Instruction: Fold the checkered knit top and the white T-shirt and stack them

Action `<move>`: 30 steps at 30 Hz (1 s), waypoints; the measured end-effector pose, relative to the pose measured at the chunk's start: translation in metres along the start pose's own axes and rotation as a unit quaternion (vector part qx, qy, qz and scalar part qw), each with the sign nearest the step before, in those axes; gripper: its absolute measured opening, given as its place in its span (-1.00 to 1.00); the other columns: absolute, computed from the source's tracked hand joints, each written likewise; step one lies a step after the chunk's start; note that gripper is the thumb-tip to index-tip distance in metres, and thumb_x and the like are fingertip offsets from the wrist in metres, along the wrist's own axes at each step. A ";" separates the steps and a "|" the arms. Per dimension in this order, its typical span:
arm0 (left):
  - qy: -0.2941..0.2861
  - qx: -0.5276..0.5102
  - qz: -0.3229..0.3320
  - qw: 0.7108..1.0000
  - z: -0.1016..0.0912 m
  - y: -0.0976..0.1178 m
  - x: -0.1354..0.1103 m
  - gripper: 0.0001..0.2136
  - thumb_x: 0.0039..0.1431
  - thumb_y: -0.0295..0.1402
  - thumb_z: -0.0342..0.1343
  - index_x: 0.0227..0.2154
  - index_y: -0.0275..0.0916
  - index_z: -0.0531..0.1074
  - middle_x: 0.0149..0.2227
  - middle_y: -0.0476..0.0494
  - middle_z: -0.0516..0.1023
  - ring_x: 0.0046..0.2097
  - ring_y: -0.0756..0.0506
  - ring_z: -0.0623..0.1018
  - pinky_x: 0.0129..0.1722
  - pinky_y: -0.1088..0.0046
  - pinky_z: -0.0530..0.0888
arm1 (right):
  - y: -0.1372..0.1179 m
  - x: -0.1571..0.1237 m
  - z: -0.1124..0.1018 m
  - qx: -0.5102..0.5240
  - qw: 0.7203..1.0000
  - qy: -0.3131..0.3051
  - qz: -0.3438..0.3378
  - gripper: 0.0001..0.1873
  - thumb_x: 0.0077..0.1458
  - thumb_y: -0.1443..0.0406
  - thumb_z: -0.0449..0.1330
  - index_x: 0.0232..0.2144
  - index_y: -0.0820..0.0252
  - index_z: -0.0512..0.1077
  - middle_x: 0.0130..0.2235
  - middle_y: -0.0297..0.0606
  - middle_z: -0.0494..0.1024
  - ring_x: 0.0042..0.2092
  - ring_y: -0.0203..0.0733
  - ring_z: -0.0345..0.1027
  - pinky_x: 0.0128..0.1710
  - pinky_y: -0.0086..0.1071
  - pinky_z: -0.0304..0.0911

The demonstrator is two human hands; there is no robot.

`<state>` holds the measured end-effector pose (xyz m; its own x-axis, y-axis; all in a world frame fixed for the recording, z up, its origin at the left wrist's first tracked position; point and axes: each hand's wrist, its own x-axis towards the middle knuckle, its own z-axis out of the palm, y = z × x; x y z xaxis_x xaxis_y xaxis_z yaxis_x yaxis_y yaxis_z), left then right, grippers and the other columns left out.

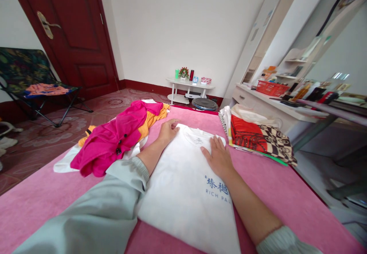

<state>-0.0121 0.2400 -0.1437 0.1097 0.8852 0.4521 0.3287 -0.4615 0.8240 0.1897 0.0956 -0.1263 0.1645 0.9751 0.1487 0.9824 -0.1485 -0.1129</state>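
Observation:
A white T-shirt [183, 185] with blue print lies folded lengthwise on the pink bed cover [43, 204]. My left hand [168, 129] rests at the shirt's far left corner, fingers curled on the fabric edge. My right hand [218, 156] lies flat and open on the shirt near its collar, fingers spread. Neither hand lifts the cloth.
A heap of magenta, orange and white clothes [114, 139] lies to the left on the bed. A stack of folded garments [258, 135] sits to the right. A dresser [275, 105] with a red basket stands right, a folding chair [31, 78] and door left, a small white table [189, 88] behind.

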 end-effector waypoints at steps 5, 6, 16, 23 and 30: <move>-0.023 0.059 0.051 0.997 -0.009 0.005 -0.002 -0.74 -0.02 -0.48 0.11 -0.23 -0.27 0.54 -0.12 -0.19 0.52 -0.06 -0.12 0.46 0.03 0.36 0.32 | 0.002 0.000 0.002 0.011 1.000 0.012 -0.003 -0.22 0.20 -0.08 -0.25 0.27 0.35 -0.04 0.34 -0.08 -0.17 0.33 -0.02 -0.41 0.24 -0.06 -0.28; -0.061 0.082 0.068 0.992 -0.012 0.007 -0.004 -0.74 0.02 -0.42 0.11 -0.20 -0.25 0.54 -0.05 -0.20 0.49 0.01 -0.14 0.43 0.08 0.36 0.27 | 0.003 0.000 0.002 0.014 1.000 0.015 -0.004 -0.22 0.20 -0.07 -0.26 0.27 0.36 -0.04 0.34 -0.08 -0.17 0.33 -0.03 -0.40 0.24 -0.07 -0.28; -0.275 0.274 0.042 0.920 -0.018 0.018 -0.019 -0.48 0.27 -0.03 -0.25 0.24 -0.07 0.07 0.32 -0.17 -0.06 0.33 -0.18 -0.06 0.24 0.06 -0.16 | 0.003 -0.001 0.001 0.004 1.000 0.015 -0.011 -0.25 0.23 -0.05 -0.29 0.26 0.35 -0.01 0.33 -0.08 -0.13 0.33 -0.07 -0.38 0.25 -0.07 -0.34; -0.385 0.280 0.004 0.879 -0.058 0.034 -0.047 -0.22 0.12 0.19 -0.23 0.30 -0.16 -0.14 0.34 -0.26 -0.30 0.33 -0.25 -0.26 0.23 0.06 -0.19 | 0.005 -0.026 -0.012 0.040 0.999 0.006 -0.023 -0.35 0.24 0.02 -0.18 0.23 0.28 0.07 0.32 -0.12 -0.07 0.33 -0.04 -0.29 0.23 -0.01 -0.25; -0.446 0.214 0.018 0.869 -0.130 0.071 -0.111 -0.16 -0.05 0.09 0.13 0.27 -0.09 -0.01 0.34 -0.20 -0.16 0.33 -0.28 -0.11 0.24 0.19 -0.05 | 0.011 -0.130 -0.058 0.150 0.951 0.058 -0.263 -0.67 0.23 0.19 -0.05 -0.07 0.15 0.40 -0.03 -0.16 0.46 0.01 -0.16 0.29 0.07 -0.24 0.15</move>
<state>-0.1232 0.1016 -0.0904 0.7476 0.6519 -0.1269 0.6082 -0.5953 0.5251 0.1841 -0.0427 -0.0902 -0.3167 0.8742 0.3681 0.8649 0.4255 -0.2665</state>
